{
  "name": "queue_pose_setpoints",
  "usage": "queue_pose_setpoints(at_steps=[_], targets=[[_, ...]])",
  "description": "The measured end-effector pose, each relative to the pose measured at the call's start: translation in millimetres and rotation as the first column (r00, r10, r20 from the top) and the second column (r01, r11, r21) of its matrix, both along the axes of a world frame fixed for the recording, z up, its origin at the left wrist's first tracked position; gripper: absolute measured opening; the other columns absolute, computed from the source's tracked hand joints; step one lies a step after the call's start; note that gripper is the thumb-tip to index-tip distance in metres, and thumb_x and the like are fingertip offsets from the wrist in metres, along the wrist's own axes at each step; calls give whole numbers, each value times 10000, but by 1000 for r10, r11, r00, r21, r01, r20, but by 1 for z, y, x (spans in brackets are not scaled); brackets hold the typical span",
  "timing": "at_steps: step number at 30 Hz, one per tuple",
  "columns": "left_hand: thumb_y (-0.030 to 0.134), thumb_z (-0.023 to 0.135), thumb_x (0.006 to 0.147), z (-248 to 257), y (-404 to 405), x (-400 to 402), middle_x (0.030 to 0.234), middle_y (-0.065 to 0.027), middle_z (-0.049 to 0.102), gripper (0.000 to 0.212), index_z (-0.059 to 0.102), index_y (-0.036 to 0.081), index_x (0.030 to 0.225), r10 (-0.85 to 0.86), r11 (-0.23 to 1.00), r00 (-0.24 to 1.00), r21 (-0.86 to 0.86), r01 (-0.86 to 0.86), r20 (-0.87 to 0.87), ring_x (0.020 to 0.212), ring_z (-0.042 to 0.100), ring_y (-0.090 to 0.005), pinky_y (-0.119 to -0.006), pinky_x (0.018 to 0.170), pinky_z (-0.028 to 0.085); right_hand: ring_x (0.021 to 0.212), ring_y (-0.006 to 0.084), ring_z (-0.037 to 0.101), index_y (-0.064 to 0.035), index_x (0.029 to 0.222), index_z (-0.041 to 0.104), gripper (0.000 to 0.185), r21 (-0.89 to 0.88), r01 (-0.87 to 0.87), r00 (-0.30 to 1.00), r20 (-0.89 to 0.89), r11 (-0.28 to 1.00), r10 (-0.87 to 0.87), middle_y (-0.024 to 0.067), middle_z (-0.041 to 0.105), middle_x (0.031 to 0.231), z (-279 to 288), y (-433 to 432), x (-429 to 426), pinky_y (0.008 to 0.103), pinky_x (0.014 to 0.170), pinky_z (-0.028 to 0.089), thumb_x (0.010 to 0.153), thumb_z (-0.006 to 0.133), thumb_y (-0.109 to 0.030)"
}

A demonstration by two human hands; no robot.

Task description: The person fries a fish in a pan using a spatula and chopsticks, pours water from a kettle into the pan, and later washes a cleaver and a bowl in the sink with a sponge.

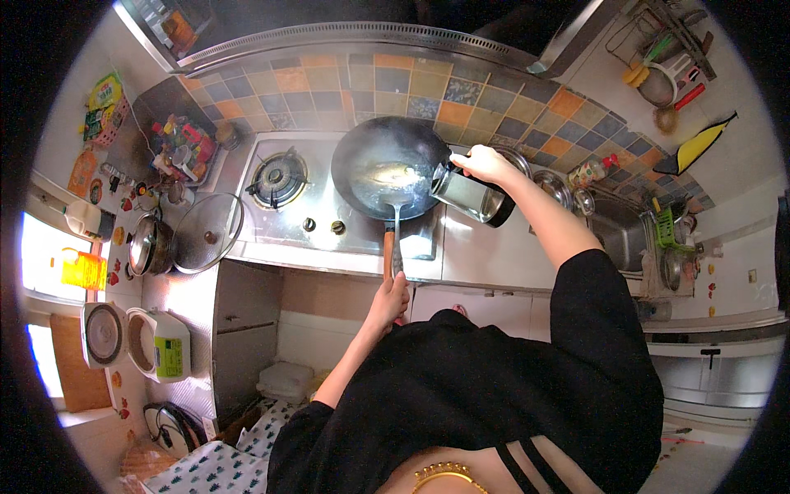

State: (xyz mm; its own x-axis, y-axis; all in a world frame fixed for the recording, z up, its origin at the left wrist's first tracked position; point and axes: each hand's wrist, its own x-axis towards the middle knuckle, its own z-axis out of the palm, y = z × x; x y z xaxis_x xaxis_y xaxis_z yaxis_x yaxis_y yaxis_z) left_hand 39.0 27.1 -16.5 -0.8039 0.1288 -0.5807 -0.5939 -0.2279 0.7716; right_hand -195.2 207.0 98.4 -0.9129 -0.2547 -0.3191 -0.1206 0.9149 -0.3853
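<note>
A dark wok (361, 139) stands on the right burner of the stove, with steam over it. Inside lies a yellowish-brown piece of food (384, 173), blurred and possibly a fish. My left hand (390, 299) is closed around the end of a metal spatula (397, 238), whose blade rests in the wok. The wok's wooden handle (389, 252) runs into the same hand; whether it is gripped too is unclear. My right hand (484, 163) grips the handle of a clear pitcher with a black base (469, 196), tilted with its mouth at the wok's right rim.
A range hood (370, 37) hangs above the steel gas stove (271, 228). Left of it are a glass lid (210, 231), a pot (151, 244), condiment bottles (185, 145) and an open rice cooker (163, 346). Metal bowls (552, 188) and a sink (623, 238) lie to the right.
</note>
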Motion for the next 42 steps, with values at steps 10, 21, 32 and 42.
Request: queue_pose_setpoints(at_steps=[10,21,32,42], targets=[[373,361,881,-3,0,-2,538,53,318,334,426,50,832,-8,1000,1000,30,8,-2,415,284,-44,-196,365,221,705,297,588,-31,604,621,483,-8,27,1000,0,1000,-27,165,605,703,-7,9,-5,359,681,445,691,478,-484],[326,372,880,5,11,-10,503,47,319,306,396,79,700,40,999,999,-26,-39,31,378,270,-47,-211,338,199,502,136,448,-39,550,529,486,-396,256,966,138,882,-218,31,486,524,-25,40,9,268,519,363,719,513,-495],[332,368,875,4,30,-11,524,45,312,285,415,61,798,52,999,999,10,-53,15,392,266,-46,-211,351,197,541,73,404,-88,593,467,350,-807,417,908,357,418,-218,-23,446,582,-64,92,72,234,558,320,818,489,-355],[319,376,869,9,60,-16,526,46,305,253,400,86,773,134,991,990,1,-134,43,403,262,-52,-212,366,191,551,96,387,-84,596,458,312,-848,524,792,454,75,-408,-7,422,568,-148,154,125,229,557,290,818,485,-302]])
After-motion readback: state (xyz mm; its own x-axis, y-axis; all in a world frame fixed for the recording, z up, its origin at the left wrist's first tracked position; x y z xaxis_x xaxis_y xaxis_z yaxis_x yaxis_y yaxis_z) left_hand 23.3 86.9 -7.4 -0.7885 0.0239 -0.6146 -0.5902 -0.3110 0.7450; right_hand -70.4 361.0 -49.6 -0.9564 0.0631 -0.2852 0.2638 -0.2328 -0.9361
